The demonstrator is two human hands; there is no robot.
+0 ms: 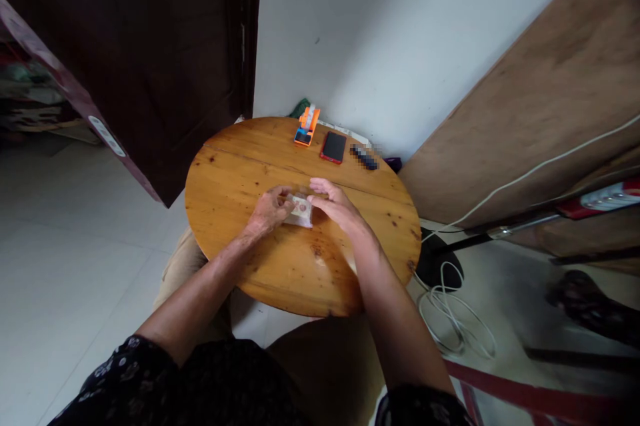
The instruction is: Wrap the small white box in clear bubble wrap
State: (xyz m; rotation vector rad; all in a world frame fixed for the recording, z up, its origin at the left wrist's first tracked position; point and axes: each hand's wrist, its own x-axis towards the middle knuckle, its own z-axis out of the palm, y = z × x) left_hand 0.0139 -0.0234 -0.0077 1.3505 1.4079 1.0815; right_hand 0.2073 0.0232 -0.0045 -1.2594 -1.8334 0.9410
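A small clear packet [301, 211] with a pale printed card or label inside lies at the middle of the round wooden table [220, 176]. My left hand [273, 208] is at the packet's left side, its fingers bent together at the upper left edge; fine detail of the pinch is hard to see. On the packet's right, my right hand [333, 199] has its fingers stretched out and apart, the lower ones near the upper right corner. Whether they touch the packet cannot be told.
An orange tape dispenser [307, 125], a phone with a red edge [333, 147] and a blurred dark object [364, 157] stand or lie at the table's back, near the wall. Coiled white cable [450, 319] lies on the floor at right.
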